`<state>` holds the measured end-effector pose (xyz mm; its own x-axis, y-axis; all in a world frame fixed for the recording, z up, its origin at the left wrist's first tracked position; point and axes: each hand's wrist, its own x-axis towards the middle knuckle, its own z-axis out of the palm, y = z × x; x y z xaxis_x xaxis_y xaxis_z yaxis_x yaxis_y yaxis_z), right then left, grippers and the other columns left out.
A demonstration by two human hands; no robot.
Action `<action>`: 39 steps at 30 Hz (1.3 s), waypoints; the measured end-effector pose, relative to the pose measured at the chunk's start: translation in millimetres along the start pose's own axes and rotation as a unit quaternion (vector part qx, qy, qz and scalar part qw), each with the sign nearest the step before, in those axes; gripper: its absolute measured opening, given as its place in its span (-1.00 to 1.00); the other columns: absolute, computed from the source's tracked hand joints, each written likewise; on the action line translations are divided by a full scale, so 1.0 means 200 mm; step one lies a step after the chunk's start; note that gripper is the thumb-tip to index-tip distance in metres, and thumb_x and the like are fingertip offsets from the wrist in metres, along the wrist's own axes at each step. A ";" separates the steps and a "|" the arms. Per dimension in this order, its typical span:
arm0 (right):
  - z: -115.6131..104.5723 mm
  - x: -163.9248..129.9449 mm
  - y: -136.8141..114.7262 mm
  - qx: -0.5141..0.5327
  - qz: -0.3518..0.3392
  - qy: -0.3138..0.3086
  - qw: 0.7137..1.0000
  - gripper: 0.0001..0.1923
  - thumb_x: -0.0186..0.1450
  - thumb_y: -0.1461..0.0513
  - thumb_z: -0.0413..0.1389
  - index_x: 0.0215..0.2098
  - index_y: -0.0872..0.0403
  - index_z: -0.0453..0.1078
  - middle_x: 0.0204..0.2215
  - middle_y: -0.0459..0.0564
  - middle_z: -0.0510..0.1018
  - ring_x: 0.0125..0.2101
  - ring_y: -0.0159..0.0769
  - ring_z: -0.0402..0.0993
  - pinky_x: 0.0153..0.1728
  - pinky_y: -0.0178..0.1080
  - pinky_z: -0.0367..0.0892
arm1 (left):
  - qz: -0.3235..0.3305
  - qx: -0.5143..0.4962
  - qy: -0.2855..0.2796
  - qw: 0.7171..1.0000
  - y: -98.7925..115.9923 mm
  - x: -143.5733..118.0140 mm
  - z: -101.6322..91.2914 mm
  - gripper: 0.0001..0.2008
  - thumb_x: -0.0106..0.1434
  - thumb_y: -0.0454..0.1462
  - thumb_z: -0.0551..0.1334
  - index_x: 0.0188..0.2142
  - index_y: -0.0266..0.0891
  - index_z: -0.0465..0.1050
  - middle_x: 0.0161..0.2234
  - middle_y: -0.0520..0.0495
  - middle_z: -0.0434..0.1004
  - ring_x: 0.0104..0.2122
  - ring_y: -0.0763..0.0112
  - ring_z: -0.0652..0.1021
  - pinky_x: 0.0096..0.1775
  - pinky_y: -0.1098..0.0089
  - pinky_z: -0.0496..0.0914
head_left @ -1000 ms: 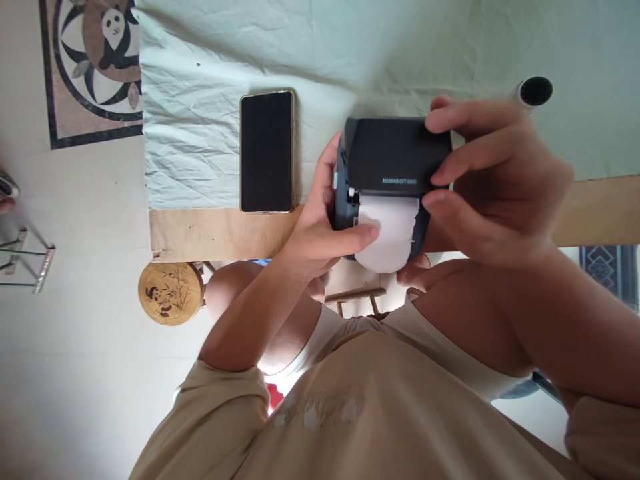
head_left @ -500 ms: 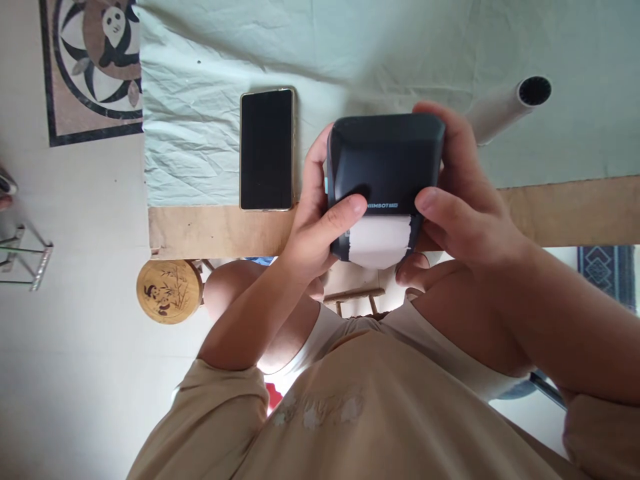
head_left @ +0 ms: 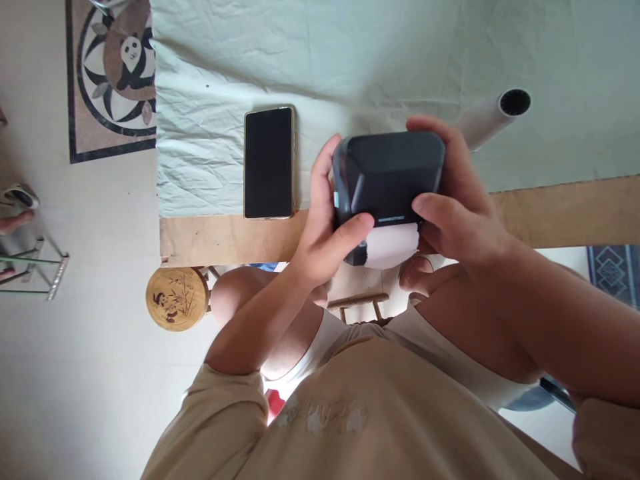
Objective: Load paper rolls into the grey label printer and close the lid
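Left hand (head_left: 323, 243) and right hand (head_left: 463, 217) curled around printer (head_left: 389, 190), thumbs on top, above table edge (head_left: 225, 240). Paper (head_left: 395, 245) sticking out. Step seems squeezing cover (head_left: 397, 177) down; seating too blurred to tell. Next move calls for even grip.

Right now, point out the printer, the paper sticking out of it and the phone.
Printer (head_left: 393, 175), head view, on its dark lid.
Paper (head_left: 394, 246), head view, on its exposed middle.
Phone (head_left: 269, 163), head view, on its dark screen.
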<state>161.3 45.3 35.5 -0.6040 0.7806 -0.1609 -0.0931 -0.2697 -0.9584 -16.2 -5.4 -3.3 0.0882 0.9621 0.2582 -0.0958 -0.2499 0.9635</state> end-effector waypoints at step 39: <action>0.01 0.03 -0.01 0.047 0.048 0.091 0.994 -0.29 0.13 0.13 0.24 0.17 -0.31 0.05 -0.02 -0.15 0.41 -0.19 -0.37 0.52 -0.38 -0.24 0.56 | -0.069 0.426 0.278 0.858 0.14 0.01 -0.66 -0.79 0.21 -0.09 0.25 -0.36 -0.19 0.40 -0.48 0.03 0.33 -0.50 0.57 0.24 -0.40 0.31 0.16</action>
<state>155.7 49.1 36.6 -0.4607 0.8360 -0.2980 -0.1206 -0.3916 -0.9122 -148.8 3.3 13.9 -0.4693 0.8335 0.2916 0.6578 0.1097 0.7451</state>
